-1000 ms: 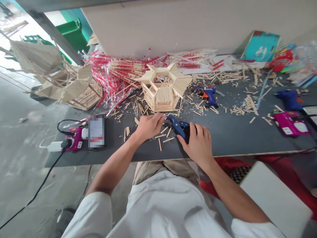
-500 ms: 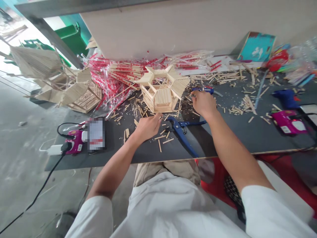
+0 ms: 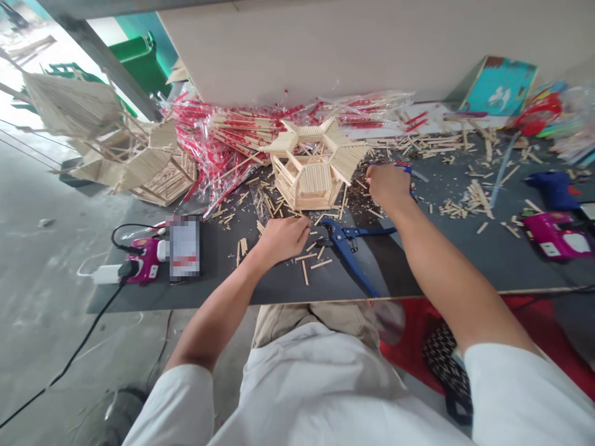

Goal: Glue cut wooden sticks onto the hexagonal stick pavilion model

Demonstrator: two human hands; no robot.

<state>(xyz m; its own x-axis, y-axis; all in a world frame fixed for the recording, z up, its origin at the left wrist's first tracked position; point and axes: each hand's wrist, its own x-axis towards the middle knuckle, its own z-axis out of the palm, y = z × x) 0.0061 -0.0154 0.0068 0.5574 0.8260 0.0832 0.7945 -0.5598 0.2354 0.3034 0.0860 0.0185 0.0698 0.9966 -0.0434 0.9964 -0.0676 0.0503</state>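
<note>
One blue glue gun [image 3: 407, 168], under right grip [image 3: 389, 188]

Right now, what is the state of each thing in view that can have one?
Blue cutter: lying, handles spread apart.
Middle glue gun: mostly hidden by the right hand; grip unclear.
Far-right glue gun: lying, not held.
Left pink adapter: plugs inserted.
Right pink adapter: blurred, state unclear.
Screen device: lit, content pixelated.
Middle stick model: standing, top open.
Left stick model: not held.
</note>
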